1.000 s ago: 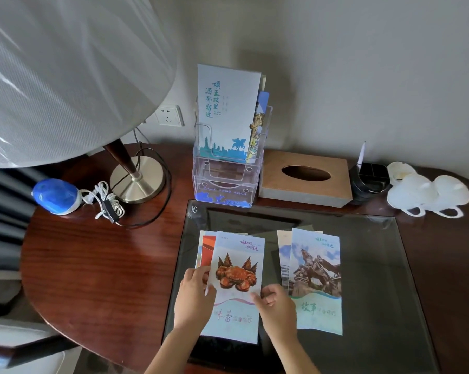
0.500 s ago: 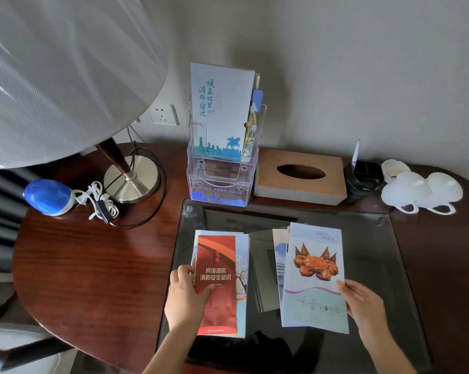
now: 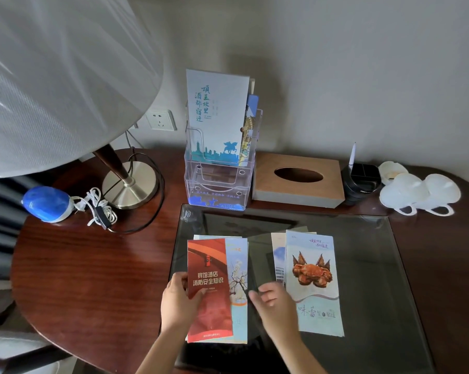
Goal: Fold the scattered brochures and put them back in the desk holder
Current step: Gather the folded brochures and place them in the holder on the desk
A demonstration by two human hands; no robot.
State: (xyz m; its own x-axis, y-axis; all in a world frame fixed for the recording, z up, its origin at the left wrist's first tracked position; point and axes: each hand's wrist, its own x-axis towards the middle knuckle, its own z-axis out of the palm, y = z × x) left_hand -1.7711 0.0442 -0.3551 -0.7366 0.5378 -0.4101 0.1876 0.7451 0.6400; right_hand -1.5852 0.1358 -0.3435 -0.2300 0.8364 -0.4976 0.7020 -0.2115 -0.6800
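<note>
Two piles of folded brochures lie on the dark glass pad (image 3: 368, 265). The left pile has a red brochure (image 3: 210, 300) on top of a pale one with blossom branches (image 3: 240, 282). My left hand (image 3: 178, 303) pinches the red brochure's left edge, thumb on its face. The right pile is topped by a crab brochure (image 3: 313, 282). Between the piles, my right hand (image 3: 275, 303) hovers with relaxed fingers, holding nothing. The clear acrylic desk holder (image 3: 219, 182) stands behind the pad with a white-and-blue brochure (image 3: 217, 117) upright in its back tier.
A lamp with a large white shade (image 3: 57, 76) and brass base (image 3: 132, 184) stands at left, with a blue device (image 3: 45, 203) and coiled cord. Right of the holder are a wooden tissue box (image 3: 298, 179), a black organiser (image 3: 361, 182) and white cups (image 3: 419, 193).
My right hand carried the crab brochure from the left pile onto the right pile, let go, and moved back to the middle. My left hand now pinches the uncovered red brochure.
</note>
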